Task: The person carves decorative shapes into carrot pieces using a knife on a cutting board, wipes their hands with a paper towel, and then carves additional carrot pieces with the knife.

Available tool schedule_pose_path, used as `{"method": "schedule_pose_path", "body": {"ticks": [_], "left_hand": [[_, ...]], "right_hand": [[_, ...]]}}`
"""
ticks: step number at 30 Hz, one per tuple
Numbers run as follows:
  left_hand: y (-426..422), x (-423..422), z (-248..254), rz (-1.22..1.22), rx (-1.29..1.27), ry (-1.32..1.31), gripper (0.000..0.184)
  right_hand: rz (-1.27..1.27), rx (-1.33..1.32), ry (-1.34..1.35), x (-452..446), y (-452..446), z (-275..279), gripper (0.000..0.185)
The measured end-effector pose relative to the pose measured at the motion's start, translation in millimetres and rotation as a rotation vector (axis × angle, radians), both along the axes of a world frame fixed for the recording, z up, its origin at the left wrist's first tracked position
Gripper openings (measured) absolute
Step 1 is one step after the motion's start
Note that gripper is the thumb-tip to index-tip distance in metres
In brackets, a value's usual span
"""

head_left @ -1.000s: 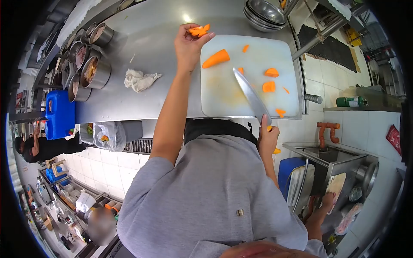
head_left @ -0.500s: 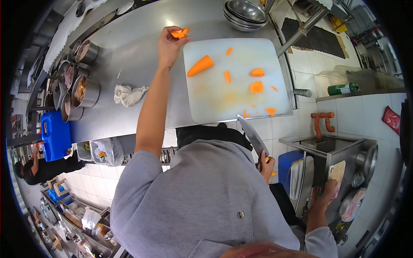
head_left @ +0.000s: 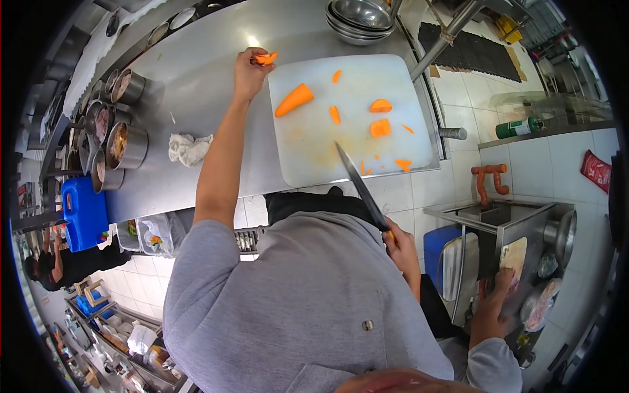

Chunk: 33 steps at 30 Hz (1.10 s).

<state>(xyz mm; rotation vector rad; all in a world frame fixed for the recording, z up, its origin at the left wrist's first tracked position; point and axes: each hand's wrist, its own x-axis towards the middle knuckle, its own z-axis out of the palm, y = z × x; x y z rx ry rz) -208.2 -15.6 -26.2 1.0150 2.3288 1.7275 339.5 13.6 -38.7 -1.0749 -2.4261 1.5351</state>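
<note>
Held in my left hand (head_left: 250, 74), above the steel counter by the board's far left corner, are carrot pieces (head_left: 266, 59); the fingers are closed on them. My right hand (head_left: 400, 243) grips the handle of a kitchen knife (head_left: 359, 180), its blade pointing up over the near edge of the white cutting board (head_left: 308, 154). A large tapered carrot (head_left: 295, 100) lies at the board's left. Cut carrot chunks (head_left: 380, 128) and a half-round piece (head_left: 381, 105) sit at the right. Thin slices and small scraps (head_left: 403, 164) are scattered about the board.
A crumpled white cloth (head_left: 189, 149) lies on the counter (head_left: 196, 78). Metal pots (head_left: 128, 141) with food stand at the left, stacked steel bowls (head_left: 360, 19) at the far right. A blue jug (head_left: 85, 213) is at the left edge. Another person's hand (head_left: 503, 285) works at the right.
The knife has swung up and left, so its tip now lies over the board. My right hand has risen slightly. My left hand still holds the carrot pieces; the whole view has shifted a little.
</note>
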Motion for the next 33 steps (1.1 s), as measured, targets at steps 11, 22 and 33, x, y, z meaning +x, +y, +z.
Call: {"method": "schedule_pose_path", "body": {"ticks": [11, 22, 33], "left_hand": [[-3.8, 3.3, -5.2, -0.01, -0.115, -0.009, 0.038], [-8.5, -6.4, -7.9, -0.163, -0.434, -0.255, 0.046], [-12.1, -12.2, -21.9, 0.031, -0.455, 0.024, 0.055]], "right_hand": [[0.028, 0.227, -0.135, -60.0, 24.9, 57.4, 0.04], [-0.113, -0.015, -0.045, -85.8, 15.2, 30.6, 0.039], [-0.157, -0.187, -0.093, -73.8, 9.0, 43.2, 0.041]]}}
